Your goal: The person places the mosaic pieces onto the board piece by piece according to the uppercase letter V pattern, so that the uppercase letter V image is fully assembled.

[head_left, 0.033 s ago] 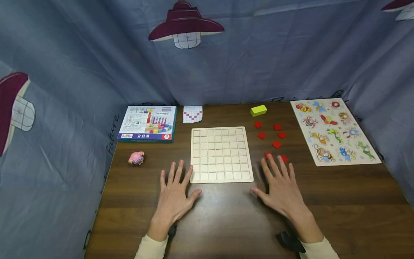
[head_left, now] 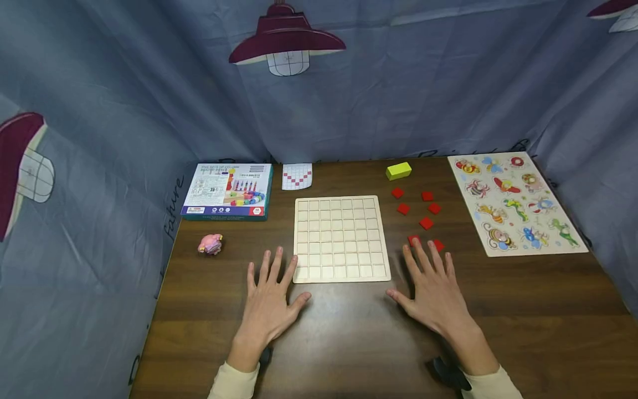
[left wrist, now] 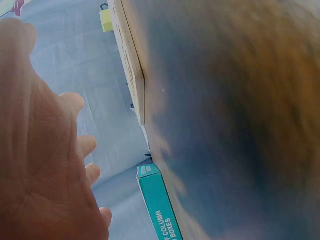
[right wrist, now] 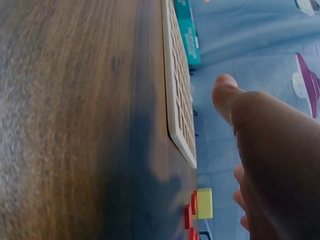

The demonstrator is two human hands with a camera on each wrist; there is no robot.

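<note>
A pale wooden grid board (head_left: 341, 238) with rows of square recesses lies flat on the table in the middle of the head view. My left hand (head_left: 269, 307) is beside its front left corner, palm down, fingers spread, index fingertip at the board's edge. On the other side, my right hand (head_left: 435, 293) spreads its fingers palm down, holding nothing. Its fingertips reach the nearest of several red square tiles (head_left: 426, 223) scattered right of the board. Behind the board lies a small paper card (head_left: 297, 176) with a pink checked V pattern. Both wrist views show the hands above the tabletop.
At the back left lies a teal-edged box (head_left: 226, 191), with a small pink toy figure (head_left: 210, 244) in front of it. A yellow block (head_left: 399, 171) sits behind the tiles. To the right is an insect picture puzzle board (head_left: 515, 205). Grey-blue curtains (head_left: 399, 83) surround the table.
</note>
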